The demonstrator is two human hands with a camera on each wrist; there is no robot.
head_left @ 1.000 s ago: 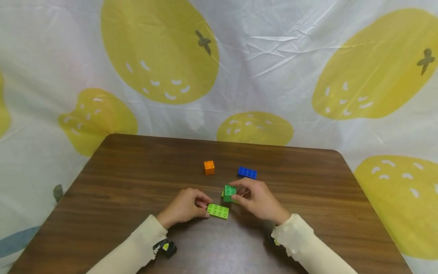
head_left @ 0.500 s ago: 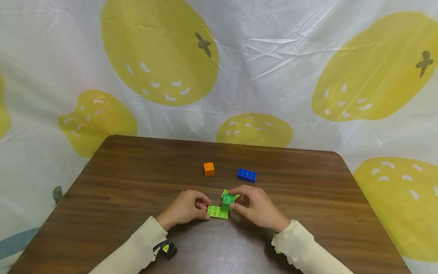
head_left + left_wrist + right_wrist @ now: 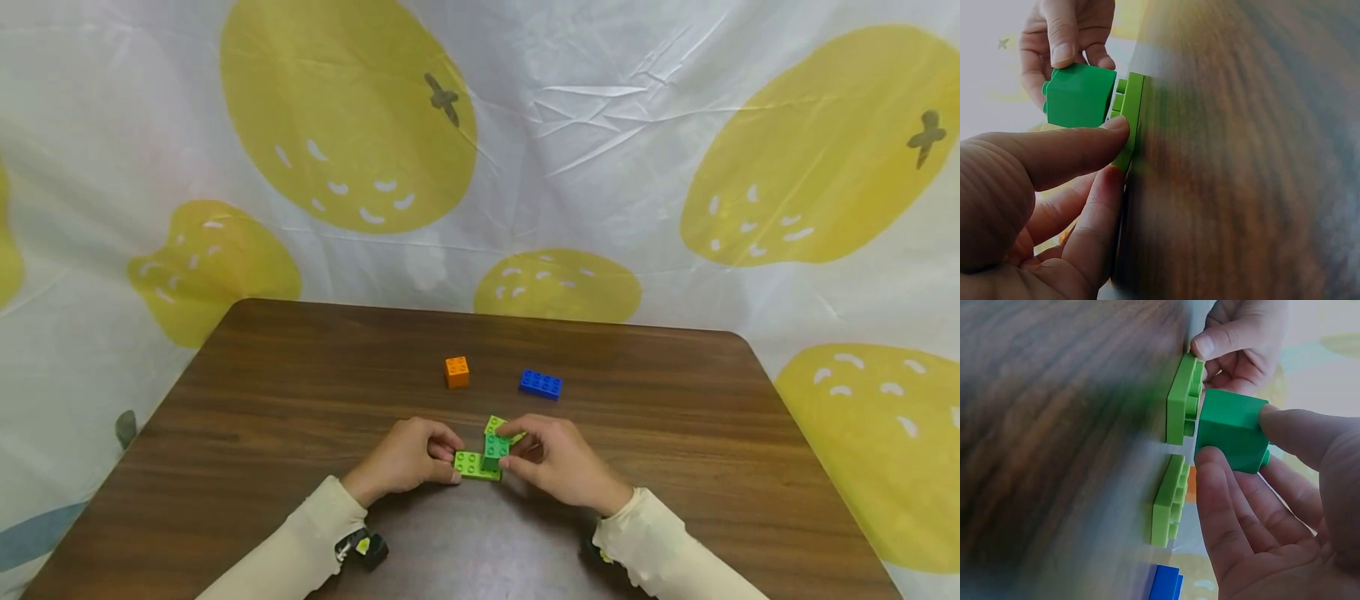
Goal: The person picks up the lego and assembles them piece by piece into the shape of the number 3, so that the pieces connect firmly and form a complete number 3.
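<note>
My left hand [image 3: 407, 453] pinches the left end of a flat lime-green toy brick [image 3: 468, 464] lying on the table. Between right thumb and fingers, my right hand [image 3: 564, 463] holds a darker green square brick [image 3: 496, 448], studs up. In the left wrist view this green brick [image 3: 1082, 95] hangs slightly tilted just over the studs of the lime brick [image 3: 1130, 106], a thin gap showing between them. A second flat lime brick [image 3: 495, 423] lies behind, partly hidden by the green brick and right fingers; the right wrist view shows that second brick [image 3: 1169, 503] apart from the first.
An orange square brick [image 3: 457, 372] stands farther back on the brown wooden table [image 3: 315, 375]. To its right lies a blue brick [image 3: 541, 384] with two rows of studs. Behind the table's far edge hangs a white sheet [image 3: 525, 167] with yellow fruit prints.
My right hand has brought the green brick toward me and slightly left, from over the rear lime brick to over the front one's right end. My left hand keeps its place.
</note>
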